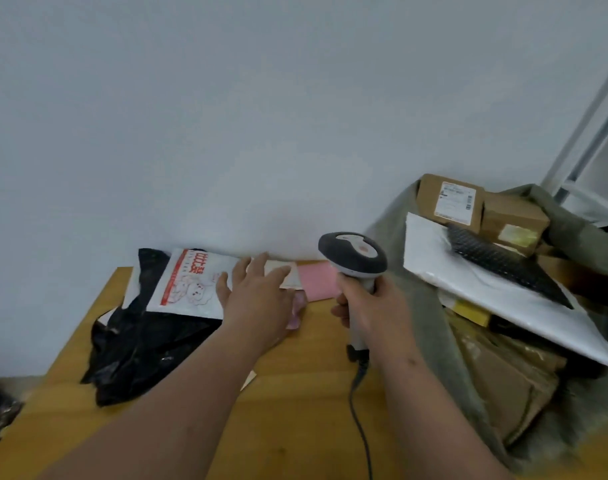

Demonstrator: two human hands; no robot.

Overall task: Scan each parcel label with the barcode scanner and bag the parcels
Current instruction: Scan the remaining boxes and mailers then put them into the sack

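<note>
On one table (295, 393), two hands: right hand (371, 310) grips one scanner (354, 261).

The left hand (257, 299) hides most of the pink parcel (318, 280) — its label's print is blurred.

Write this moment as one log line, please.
right hand: grips barcode scanner | left hand: flat on pink parcel | stage: scanning, not bagged

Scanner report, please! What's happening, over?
Right hand grips scanner. Left hand flat on pink parcel. Nothing blocking, over.
</note>
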